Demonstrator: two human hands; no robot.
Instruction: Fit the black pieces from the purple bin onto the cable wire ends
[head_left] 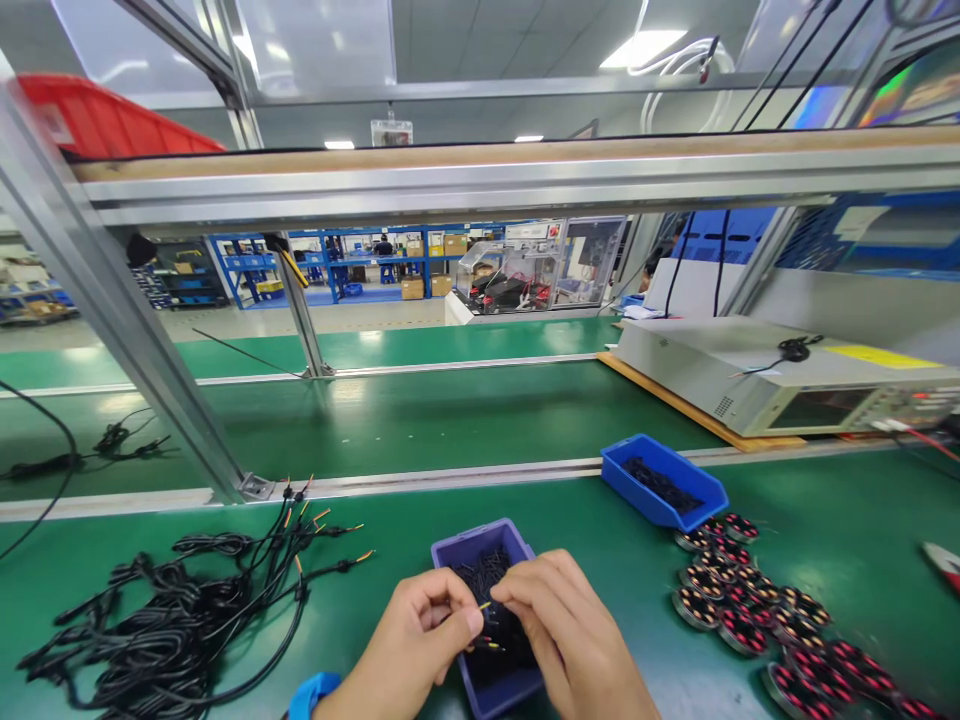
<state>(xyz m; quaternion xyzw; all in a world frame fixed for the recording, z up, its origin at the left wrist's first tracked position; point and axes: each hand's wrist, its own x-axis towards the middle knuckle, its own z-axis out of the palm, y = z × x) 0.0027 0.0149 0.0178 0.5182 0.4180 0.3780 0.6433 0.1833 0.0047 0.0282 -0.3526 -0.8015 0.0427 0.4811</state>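
My left hand [424, 640] pinches a thin wire [486, 605] with a yellow tip between thumb and forefinger. More thin wire ends, reddish and yellow, show just below those fingers. My right hand [570, 625] is closed in a pinch close to the wire's tip; what its fingertips hold, if anything, is too small to make out. Both hands are over a purple bin [480, 532] filled with small black pieces [480, 575] that look like short tubes. To the left lies a heap of black cables [165, 620] with orange and yellow bare ends.
A blue bin [622, 480] with small black pieces stands to the right. Several round copper-wound motor stators [739, 590] lie near it. Behind stands a grey bench instrument [750, 370] on a wooden board. A metal post [150, 300] rises at left; a shelf beam [480, 190] crosses above.
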